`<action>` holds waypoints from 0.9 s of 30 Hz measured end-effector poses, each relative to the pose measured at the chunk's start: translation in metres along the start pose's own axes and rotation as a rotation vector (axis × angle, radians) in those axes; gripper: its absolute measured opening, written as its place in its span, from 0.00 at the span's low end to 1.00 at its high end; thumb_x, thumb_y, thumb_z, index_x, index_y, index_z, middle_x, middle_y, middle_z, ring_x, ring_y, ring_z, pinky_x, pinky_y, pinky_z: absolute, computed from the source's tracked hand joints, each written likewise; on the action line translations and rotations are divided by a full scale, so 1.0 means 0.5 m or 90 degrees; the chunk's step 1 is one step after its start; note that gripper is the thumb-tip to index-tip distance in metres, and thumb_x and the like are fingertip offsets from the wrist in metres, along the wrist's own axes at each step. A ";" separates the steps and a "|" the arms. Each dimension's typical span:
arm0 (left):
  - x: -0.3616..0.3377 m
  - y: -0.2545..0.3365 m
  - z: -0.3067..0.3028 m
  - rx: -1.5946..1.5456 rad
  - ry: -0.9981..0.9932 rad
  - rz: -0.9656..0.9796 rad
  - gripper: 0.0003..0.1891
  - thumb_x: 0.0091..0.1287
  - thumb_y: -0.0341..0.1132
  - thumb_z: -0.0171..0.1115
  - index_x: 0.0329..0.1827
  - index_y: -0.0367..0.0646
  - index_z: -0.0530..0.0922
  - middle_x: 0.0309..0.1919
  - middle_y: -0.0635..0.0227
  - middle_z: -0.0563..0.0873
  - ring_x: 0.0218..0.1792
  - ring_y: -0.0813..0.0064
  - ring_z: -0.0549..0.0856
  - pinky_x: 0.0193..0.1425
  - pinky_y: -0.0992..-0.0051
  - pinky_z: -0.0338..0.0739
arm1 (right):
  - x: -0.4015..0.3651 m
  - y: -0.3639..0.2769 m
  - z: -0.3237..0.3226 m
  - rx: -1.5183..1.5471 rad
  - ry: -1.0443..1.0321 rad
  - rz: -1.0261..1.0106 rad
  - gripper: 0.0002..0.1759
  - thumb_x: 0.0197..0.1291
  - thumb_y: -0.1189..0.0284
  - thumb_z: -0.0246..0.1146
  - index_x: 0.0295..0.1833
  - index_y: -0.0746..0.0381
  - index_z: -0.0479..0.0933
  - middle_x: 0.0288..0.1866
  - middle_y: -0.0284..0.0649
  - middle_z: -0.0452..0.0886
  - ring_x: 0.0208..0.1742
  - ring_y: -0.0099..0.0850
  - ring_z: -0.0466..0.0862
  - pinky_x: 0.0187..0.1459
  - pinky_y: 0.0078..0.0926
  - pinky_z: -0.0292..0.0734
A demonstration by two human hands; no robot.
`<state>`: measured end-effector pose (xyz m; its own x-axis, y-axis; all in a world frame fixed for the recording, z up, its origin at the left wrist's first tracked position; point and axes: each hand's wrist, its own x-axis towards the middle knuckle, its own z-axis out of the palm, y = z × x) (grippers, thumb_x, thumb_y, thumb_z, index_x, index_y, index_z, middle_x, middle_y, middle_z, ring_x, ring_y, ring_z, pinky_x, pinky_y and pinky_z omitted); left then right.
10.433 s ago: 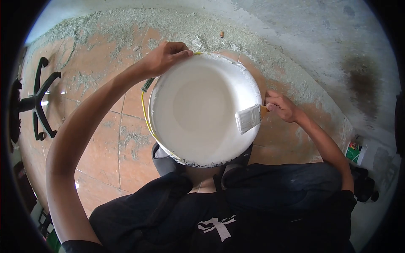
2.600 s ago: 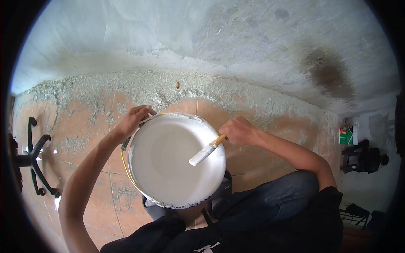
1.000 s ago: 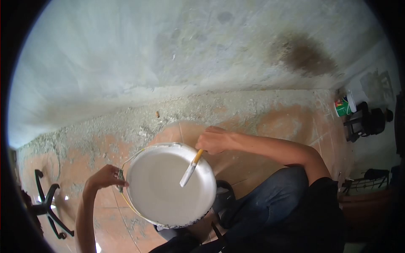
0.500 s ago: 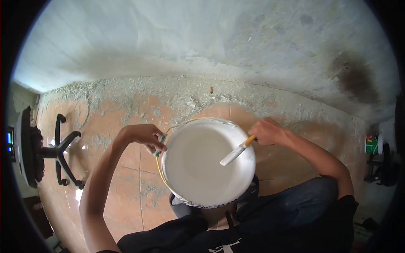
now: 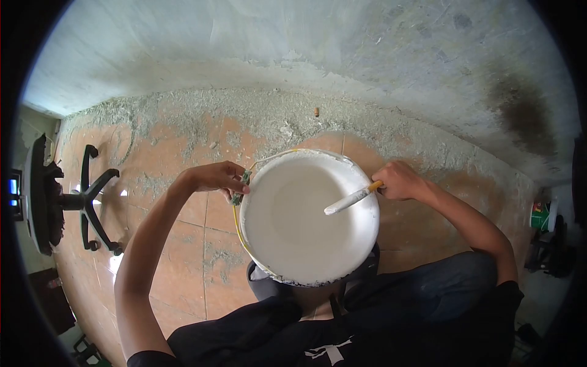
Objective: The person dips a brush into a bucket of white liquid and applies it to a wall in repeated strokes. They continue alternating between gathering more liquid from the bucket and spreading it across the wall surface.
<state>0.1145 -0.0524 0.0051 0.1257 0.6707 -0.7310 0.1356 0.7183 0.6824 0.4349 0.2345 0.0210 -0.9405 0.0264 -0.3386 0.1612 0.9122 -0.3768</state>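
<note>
A white bucket (image 5: pixel 371 226) stands between my legs, with off-white liquid paint (image 5: pixel 290 214) inside. On its left side, my left hand (image 5: pixel 223 178) is closed round the green grip of the wire handle (image 5: pixel 236 225), fingertips right at the rim. My right hand (image 5: pixel 398 181) makes a fist just beyond the right rim, wrapped round the yellow handle of a paintbrush (image 5: pixel 351 200). The white-coated end of the brush points down and left over the paint, overlapping the bucket's inner wall in this view.
A pale, stained wall (image 5: pixel 244 43) rises ahead. Scraped paint flakes (image 5: pixel 183 110) litter the tiled floor (image 5: pixel 177 257) along its foot, with a small brown object (image 5: pixel 317 112) among them. An office chair (image 5: pixel 88 199) is at left, a green-and-white tub (image 5: pixel 542 215) at far right.
The bucket and both hands sit slightly higher and further right in view, as does the wall's base. The paintbrush lies at a flatter angle, still over the paint.
</note>
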 end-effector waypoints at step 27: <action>0.043 -0.110 0.108 -0.560 -0.042 0.200 0.26 0.69 0.52 0.50 0.57 0.38 0.72 0.49 0.60 0.81 0.50 0.68 0.82 0.55 0.65 0.78 | 0.001 -0.012 -0.008 -0.025 -0.021 0.027 0.04 0.38 0.76 0.62 0.24 0.62 0.77 0.23 0.49 0.79 0.29 0.49 0.80 0.32 0.42 0.75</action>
<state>0.1628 -0.0875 -0.0481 0.0894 0.8651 -0.4936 -0.7024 0.4061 0.5846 0.4325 0.2307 0.0264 -0.9226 0.0527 -0.3822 0.1888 0.9256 -0.3281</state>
